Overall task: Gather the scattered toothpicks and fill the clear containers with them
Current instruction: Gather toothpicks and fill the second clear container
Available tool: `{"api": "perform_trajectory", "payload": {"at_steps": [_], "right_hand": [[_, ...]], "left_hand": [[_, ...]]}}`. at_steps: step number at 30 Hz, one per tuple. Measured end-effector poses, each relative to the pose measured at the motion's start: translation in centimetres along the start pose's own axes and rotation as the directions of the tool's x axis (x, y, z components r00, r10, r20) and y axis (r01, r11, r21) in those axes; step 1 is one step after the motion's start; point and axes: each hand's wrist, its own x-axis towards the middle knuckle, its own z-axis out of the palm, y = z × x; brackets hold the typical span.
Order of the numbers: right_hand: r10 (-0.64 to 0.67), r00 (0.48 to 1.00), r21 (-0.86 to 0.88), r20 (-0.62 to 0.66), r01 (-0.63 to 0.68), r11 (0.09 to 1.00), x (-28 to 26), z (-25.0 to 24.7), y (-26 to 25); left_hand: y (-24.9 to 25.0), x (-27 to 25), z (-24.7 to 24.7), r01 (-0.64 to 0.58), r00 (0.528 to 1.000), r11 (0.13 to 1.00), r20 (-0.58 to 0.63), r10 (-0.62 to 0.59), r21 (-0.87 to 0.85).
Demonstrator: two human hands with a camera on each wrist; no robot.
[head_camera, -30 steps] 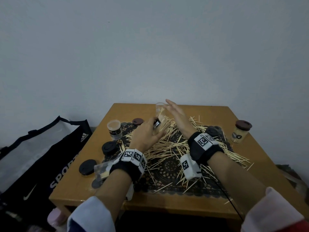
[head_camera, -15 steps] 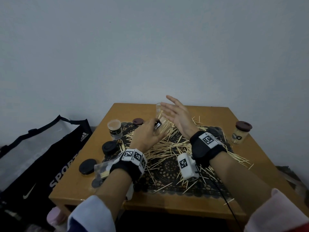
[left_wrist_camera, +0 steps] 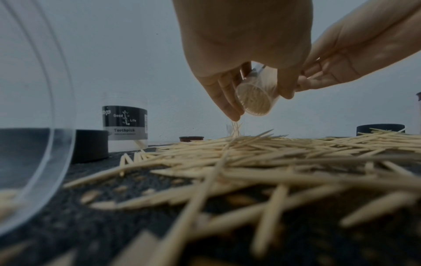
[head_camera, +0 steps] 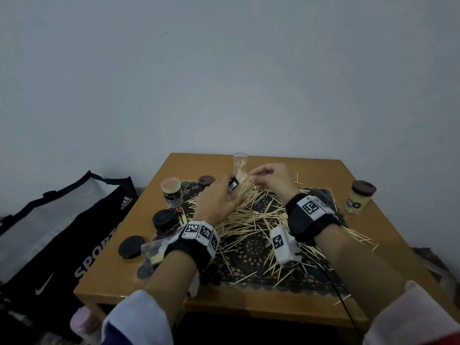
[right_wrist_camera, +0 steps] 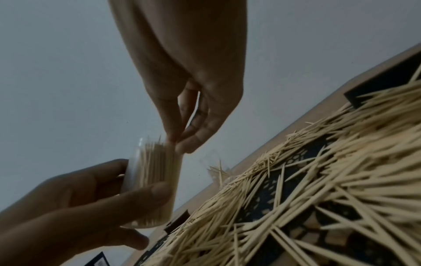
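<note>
My left hand (right_wrist_camera: 75, 203) grips a clear cylindrical plastic container (right_wrist_camera: 154, 181), packed with pale wooden toothpicks (head_camera: 251, 215), above the far mat; only the right wrist view shows my right hand (right_wrist_camera: 193, 100) pinching sticks at its mouth.

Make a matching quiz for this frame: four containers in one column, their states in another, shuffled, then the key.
1. held container
2. labelled container
3. brown-lidded jar
4. far clear container

a. capped, right side of the table
b. open, standing left of the mat beside the black lids
c. gripped by the left hand, packed with toothpicks
d. upright behind both hands, a few toothpicks inside

Pairs: 1-c, 2-b, 3-a, 4-d
</note>
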Motion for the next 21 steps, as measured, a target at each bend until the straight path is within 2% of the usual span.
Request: {"api": "perform_trajectory", "payload": {"at_steps": [3,5,9,13,15,18,21], "right_hand": [[-0.064,0.996,-0.126,-0.06,0.057,0.99,0.2,0.3,-0.1],[-0.094,0.995,-0.155,-0.045,0.086,0.984,0.3,0.4,-0.3],[-0.122,0.99,-0.088,0.065,0.128,0.988,0.2,0.2,-0.8],[-0.155,0.988,-0.033,0.017,0.156,0.987,0.3,-0.2,-1.0],[-0.136,0.991,-0.033,0.017,0.137,0.99,0.4,-0.3,-0.8],[-0.052,0.995,-0.08,0.089,0.06,0.995,0.5,-0.2,-0.4],[0.025,0.983,-0.011,0.181,-0.023,1.0,0.5,-0.8,-0.4]], "left_hand": [[0.1,0.0,0.0,-0.01,0.999,1.0,0.031,0.01,0.015],[0.1,0.0,0.0,-0.009,0.999,1.0,0.033,0.009,0.018],[0.1,0.0,0.0,0.002,1.0,1.0,0.014,-0.002,0.014],[0.1,0.0,-0.1,-0.011,1.0,1.0,0.006,0.011,-0.004],[0.1,0.0,-0.1,-0.013,1.0,1.0,0.006,0.014,-0.01],[0.2,0.0,0.0,-0.045,0.999,0.998,0.021,0.046,-0.043],[0.2,-0.1,0.0,-0.053,0.998,0.993,0.036,0.057,-0.109]]}}
